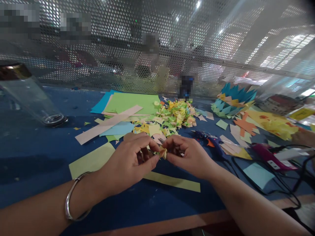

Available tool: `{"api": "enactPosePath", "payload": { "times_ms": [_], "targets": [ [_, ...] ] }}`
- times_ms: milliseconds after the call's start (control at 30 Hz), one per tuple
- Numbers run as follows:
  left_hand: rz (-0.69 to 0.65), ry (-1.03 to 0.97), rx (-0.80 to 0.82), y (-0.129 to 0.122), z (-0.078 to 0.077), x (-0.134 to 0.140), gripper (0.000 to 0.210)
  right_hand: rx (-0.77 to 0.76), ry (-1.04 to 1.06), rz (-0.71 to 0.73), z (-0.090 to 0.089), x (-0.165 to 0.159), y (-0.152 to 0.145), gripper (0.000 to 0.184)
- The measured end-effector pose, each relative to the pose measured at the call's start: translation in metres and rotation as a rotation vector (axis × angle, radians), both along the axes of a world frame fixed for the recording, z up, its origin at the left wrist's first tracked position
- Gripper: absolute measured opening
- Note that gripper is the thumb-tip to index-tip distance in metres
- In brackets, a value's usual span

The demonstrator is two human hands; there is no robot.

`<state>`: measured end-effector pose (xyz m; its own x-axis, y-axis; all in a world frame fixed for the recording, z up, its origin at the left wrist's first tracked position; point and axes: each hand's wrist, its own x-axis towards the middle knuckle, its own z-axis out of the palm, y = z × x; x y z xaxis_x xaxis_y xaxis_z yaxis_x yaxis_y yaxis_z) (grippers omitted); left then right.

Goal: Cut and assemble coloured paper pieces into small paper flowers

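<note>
Evidently, left hand: a folded scrap is being pinched, back from the front edge of the desk, perhaps for control.
Right hand: its other side is being gripped, likely for steadiness.
Glue gun: being kept near, probably for reach.
Front edge: moving room is being left along it, narrowed rightward by the magenta tool.

1 bottle, 1 perforated screen
</note>
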<state>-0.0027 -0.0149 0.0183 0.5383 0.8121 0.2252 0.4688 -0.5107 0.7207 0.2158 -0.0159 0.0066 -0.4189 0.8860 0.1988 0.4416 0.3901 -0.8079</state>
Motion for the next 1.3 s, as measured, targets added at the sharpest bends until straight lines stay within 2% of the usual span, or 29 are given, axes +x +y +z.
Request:
{"api": "enactPosePath", "payload": {
  "times_ms": [233, 433, 800, 1300],
  "targets": [
    [0.026, -0.010, -0.102, 0.0016, -0.0043, 0.0008, 0.010, 0.002, 0.009, 0.009, -0.0009, -0.0009, 0.0009, 0.005],
    [0.012, -0.069, -0.171, 0.0024, -0.0050, -0.0001, 0.011, -0.013, -0.004, 0.014, -0.0041, -0.0015, 0.0010, 0.009],
    [0.022, -0.029, -0.166, 0.0011, 0.0015, 0.0011, 0.014, 0.004, -0.014, 0.033, -0.0054, -0.0007, 0.0002, 0.007],
    [0.009, -0.011, -0.152, 0.0036, 0.0018, 0.0006, 0.017, 0.004, -0.038, 0.034, -0.0063, -0.0002, 0.0005, 0.008]
  ]
}}
